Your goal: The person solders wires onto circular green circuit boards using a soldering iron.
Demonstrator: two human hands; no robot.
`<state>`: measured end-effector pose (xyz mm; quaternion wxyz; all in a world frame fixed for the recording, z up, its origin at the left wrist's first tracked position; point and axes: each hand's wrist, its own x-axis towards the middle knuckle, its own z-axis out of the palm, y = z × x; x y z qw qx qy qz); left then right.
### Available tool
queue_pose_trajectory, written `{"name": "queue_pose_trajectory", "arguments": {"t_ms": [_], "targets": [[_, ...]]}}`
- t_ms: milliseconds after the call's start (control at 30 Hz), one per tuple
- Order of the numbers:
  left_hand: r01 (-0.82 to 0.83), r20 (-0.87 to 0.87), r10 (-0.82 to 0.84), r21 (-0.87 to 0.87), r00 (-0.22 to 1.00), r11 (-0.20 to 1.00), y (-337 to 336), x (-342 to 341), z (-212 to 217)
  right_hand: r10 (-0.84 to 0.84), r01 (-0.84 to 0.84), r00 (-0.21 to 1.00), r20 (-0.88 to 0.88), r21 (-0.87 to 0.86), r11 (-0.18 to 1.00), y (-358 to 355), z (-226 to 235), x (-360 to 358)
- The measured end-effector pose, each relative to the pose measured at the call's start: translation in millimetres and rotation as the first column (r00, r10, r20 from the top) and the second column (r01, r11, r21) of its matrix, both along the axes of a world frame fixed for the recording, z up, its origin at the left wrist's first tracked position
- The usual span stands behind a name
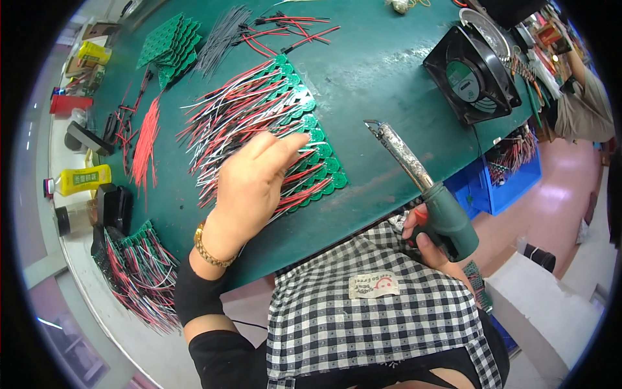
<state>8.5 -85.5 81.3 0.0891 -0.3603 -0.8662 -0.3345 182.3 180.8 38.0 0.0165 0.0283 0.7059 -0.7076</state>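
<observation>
My right hand (424,240) is wrapped round a green soldering gun (453,223), a finger by its red trigger. The gun's long, stained metal barrel points up and left, its tip apart from the boards. Left of it, a panel of small round green circuit boards (327,170) lies on the table, with many red, black and white wires (223,107) fanning out leftward. My left hand (256,172) rests over these wires, its fingers bent and closed near the row of boards. What the fingertips hold, if anything, is hidden.
A black fan (470,78) stands at the right, above a blue bin (512,172) of wired parts. Stacked green boards (172,48), grey wires (223,39) and red wires (148,139) lie at the left. A yellow bottle (83,179) stands beyond. Another person's arm (586,91) shows far right.
</observation>
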Motion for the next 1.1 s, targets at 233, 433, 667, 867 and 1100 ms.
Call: {"name": "queue_pose_trajectory", "arguments": {"t_ms": [233,433,667,867,1100], "targets": [[-0.135,0.092,0.127,0.085,0.988,0.987,4.4,15.1,-30.6,0.108,-0.103,0.992,0.061,-0.073,0.992,-4.5,8.1,-0.3],[-0.166,0.088,0.159,0.078,0.983,0.983,6.8,13.6,-31.4,0.058,-0.064,0.998,0.037,0.157,0.986,-13.7,-2.5,-3.1],[-0.166,0.083,0.159,0.097,0.984,0.981,5.7,12.8,-33.7,0.16,-0.136,0.987,-0.019,0.439,0.888,-14.8,-5.2,-7.3],[-0.176,0.083,0.167,0.128,0.983,0.976,9.0,13.6,-35.2,0.182,-0.15,0.983,-0.023,0.477,0.866,-8.9,-15.6,-2.7],[-0.169,0.053,0.164,0.13,0.985,0.977,7.8,13.9,-37.6,0.022,-0.024,0.999,0.039,0.04,0.999,-18.5,2.1,-3.3]]}}
